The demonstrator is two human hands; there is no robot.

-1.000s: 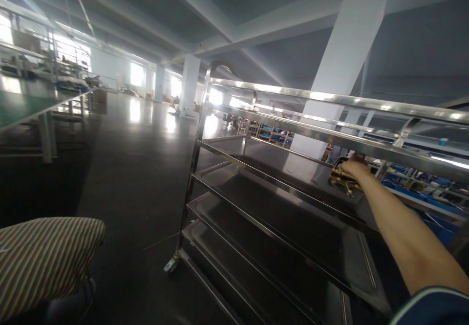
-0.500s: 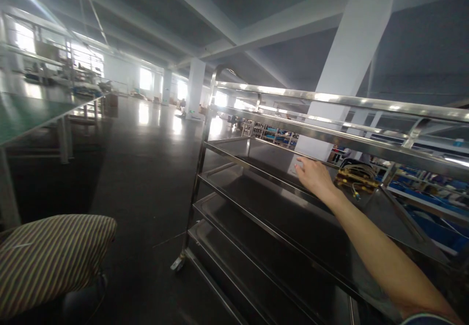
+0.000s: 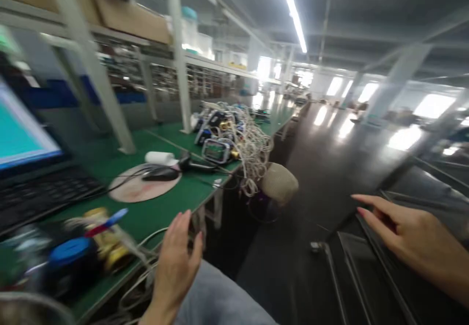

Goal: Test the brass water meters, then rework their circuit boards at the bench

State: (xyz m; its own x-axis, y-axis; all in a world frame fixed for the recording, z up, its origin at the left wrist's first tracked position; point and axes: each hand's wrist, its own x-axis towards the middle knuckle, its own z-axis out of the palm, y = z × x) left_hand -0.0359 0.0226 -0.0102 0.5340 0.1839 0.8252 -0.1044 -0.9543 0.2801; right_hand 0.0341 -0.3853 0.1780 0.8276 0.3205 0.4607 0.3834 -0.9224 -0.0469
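My left hand [image 3: 175, 259] holds nothing. Its fingers are stretched out with the thumb apart, at the front edge of the green-topped workbench [image 3: 194, 193]. Close to it on the bench are a blue-capped black device [image 3: 71, 256], yellow brass fittings [image 3: 116, 256], a blue and red pen [image 3: 106, 223] and white cables [image 3: 144, 261]. My right hand [image 3: 414, 229] is off to the right, thumb and forefinger extended and apart with nothing between them. Below and around it is the metal shelf cart [image 3: 348, 256]; blur hides whether the hand touches it.
A laptop [image 3: 25, 139] stands at left, beside a mouse [image 3: 160, 174] on a round pad [image 3: 124, 188]. Several meters with coiled white cables [image 3: 252, 141] are heaped farther along, some cables hanging over the edge near a stool [image 3: 280, 183]. Cardboard boxes [image 3: 132, 17] sit on the upper shelf.
My view has swung left from the shelf cart to the workbench. My left hand has come into view, and my right hand now appears lower and farther right.
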